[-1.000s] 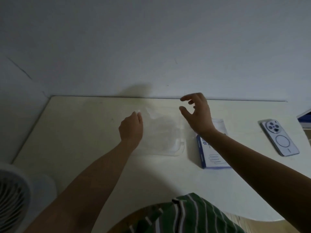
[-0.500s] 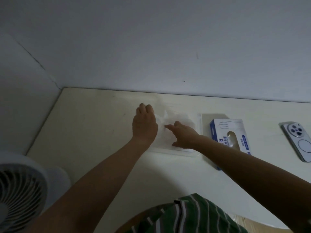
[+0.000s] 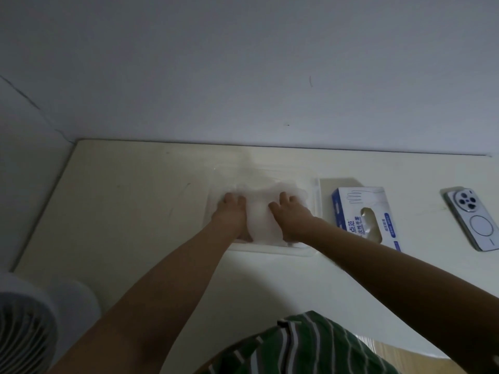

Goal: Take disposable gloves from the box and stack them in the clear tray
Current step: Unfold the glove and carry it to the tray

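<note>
Gloves [image 3: 263,215] are lying as a thin translucent pile inside the clear tray [image 3: 317,195] on the bench [image 3: 135,211]. Left hand [image 3: 232,215] and right hand [image 3: 291,217] are pressing flat on the pile side by side, fingers [image 3: 234,198] extended and gripping nothing. Glove box [image 3: 351,211] is sitting just right of the tray, with a phone [image 3: 475,220] lying further right.

Hands [image 3: 231,215] [image 3: 292,217] on gloves [image 3: 261,221] in tray [image 3: 270,251]
</note>
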{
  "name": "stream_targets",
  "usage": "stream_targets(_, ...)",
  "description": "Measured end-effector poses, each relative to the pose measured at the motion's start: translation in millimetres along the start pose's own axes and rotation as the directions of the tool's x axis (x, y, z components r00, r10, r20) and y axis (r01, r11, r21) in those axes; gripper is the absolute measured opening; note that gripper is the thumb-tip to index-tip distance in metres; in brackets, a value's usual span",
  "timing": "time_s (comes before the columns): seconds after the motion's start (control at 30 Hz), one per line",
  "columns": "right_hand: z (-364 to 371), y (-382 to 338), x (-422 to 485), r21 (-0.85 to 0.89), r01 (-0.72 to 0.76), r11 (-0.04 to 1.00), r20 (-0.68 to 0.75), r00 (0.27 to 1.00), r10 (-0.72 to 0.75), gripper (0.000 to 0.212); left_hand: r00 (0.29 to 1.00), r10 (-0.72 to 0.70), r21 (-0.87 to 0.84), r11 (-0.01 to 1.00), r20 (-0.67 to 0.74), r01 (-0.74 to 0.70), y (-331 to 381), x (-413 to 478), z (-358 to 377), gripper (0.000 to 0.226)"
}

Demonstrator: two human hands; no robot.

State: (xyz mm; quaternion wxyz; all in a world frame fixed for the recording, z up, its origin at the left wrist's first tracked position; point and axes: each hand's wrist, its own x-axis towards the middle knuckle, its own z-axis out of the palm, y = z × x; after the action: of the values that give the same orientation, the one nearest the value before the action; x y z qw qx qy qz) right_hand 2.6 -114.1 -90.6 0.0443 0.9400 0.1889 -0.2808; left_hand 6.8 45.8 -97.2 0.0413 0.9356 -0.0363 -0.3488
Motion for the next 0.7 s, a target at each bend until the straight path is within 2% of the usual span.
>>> stream_targets(0.17, 15.2, -6.0, 10.2, -0.035, 0.014, 0.999, -0.004, 1.0, -0.014, 0.094, 1.0, -0.015, 0.071, 0.997, -0.009, 0.016, 0.7, 8.8, 6.7, 0.124)
stream_targets(0.33, 19.4, -9.1, 21.5, 0.037, -0.017, 0.999, 0.004, 1.0, 0.017, 0.087, 1.0, -0.02, 0.14, 0.99, -0.011, 0.022, 2.7, 14.3, 6.7, 0.125)
stream_targets(0.43, 16.7, -6.6, 21.8, 0.002, 0.016, 1.0, -0.006, 1.0, -0.016, 0.085, 0.999, -0.036, 0.049, 0.998, 0.009, 0.036, 2.6, 10.3, 4.5, 0.122)
stream_targets(0.53, 3.8, -0.6, 15.4, 0.032, 0.047, 0.998, 0.027, 0.998, -0.048, 0.081, 0.999, -0.042, -0.081, 0.996, -0.021, 0.04, -0.2, 2.8, -4.7, 0.098)
stream_targets(0.6, -10.9, 4.9, 7.0, 0.154, 0.06, 0.986, 0.036, 0.997, -0.066, 0.069, 0.997, -0.05, -0.056, 0.997, -0.051, 0.047, 0.8, -4.0, -14.7, 0.072)
stream_targets(0.7, -34.6, 15.5, -12.2, 0.333, 0.161, 0.929, -0.166, 0.98, -0.11, 0.046, 0.982, -0.096, -0.019, 0.995, -0.165, 0.095, 12.4, -13.2, -28.9, 0.048)
